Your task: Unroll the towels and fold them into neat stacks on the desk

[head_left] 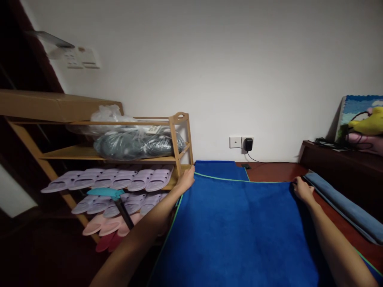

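Observation:
A large blue towel (239, 231) with a light green edge is stretched between my two hands and fills the lower middle of the view. My left hand (188, 178) is closed on its far left corner, beside the shoe rack's post. At the far right corner, my right hand (303, 189) pinches the same towel. The far edge runs nearly straight from hand to hand and sags slightly. Behind it, a piece of blue cloth (220, 169) with similar green trim lies on the reddish-brown wooden surface (272, 172).
A wooden shoe rack (176, 147) at left carries lilac slippers (119, 178), a plastic-wrapped bundle (137, 143) and a cardboard box (60, 105). A turquoise-topped stick (106, 193) stands before it. At right lies a folded grey-blue cloth (344, 205) beside a dark ledge (338, 163). A black plug (248, 144) sits in the wall.

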`<state>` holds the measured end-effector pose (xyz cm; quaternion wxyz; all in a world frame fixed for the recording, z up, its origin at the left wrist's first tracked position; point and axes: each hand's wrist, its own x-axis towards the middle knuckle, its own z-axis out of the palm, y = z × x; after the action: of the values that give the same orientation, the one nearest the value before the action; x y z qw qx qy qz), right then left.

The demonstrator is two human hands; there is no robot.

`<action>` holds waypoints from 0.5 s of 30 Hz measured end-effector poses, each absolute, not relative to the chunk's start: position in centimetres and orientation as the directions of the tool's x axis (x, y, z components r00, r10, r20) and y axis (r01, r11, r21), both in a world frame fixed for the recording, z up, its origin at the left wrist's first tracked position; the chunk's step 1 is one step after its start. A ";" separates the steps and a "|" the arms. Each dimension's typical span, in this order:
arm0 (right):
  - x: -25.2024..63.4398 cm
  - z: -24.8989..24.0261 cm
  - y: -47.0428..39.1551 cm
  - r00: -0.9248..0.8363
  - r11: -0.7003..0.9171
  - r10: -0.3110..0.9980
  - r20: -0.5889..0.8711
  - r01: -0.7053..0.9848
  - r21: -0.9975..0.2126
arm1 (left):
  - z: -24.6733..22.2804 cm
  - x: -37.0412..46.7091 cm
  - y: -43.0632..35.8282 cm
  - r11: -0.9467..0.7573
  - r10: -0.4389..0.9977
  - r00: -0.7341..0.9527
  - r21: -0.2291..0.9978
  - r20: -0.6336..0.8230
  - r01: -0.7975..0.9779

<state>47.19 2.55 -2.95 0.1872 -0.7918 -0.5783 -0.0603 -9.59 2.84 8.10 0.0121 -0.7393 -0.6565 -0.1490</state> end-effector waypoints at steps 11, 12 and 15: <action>45.5 -2.6 2.6 0.279 -0.267 0.847 0.452 0.959 -0.093 | 7.7 -7.3 3.1 -0.046 0.964 0.043 0.004 0.264 0.999; 45.2 -2.7 2.5 0.282 -0.277 0.839 0.466 0.957 -0.082 | 7.3 -7.0 2.9 -0.056 0.958 0.057 -0.011 0.280 0.998; 43.9 -2.6 2.4 0.262 -0.260 0.819 0.510 0.963 -0.078 | 6.1 -6.2 2.2 -0.121 0.935 0.131 -0.049 0.329 0.991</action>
<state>43.87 2.41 -2.56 0.1911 -0.7710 -0.5777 -0.1878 -6.24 2.21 6.14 0.1287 -0.7408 -0.6502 -0.1088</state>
